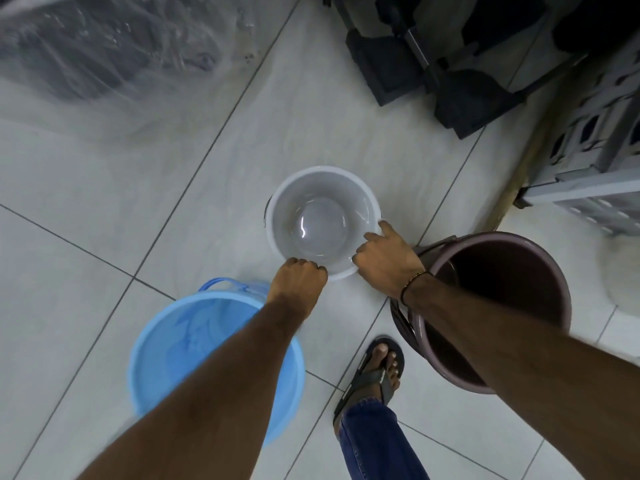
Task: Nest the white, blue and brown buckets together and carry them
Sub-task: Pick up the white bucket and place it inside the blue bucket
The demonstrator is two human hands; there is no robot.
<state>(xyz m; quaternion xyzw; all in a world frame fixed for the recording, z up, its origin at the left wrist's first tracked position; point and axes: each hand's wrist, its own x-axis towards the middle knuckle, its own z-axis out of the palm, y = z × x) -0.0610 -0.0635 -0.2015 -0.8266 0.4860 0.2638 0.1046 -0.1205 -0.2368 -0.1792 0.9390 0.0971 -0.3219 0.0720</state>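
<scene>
My forearms partly hide the blue point(194, 341) and brown point(512, 271) buckets as left hand point(300, 276) and right hand point(384, 259) fingers clamp the white bucket's point(294, 188) near rim.

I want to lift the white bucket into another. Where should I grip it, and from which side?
Probably the rim of the white bucket, from above on its near edge. It stands upright and open, and its handle lies down at the sides. Left hand and right hand already hold that near rim.
</scene>
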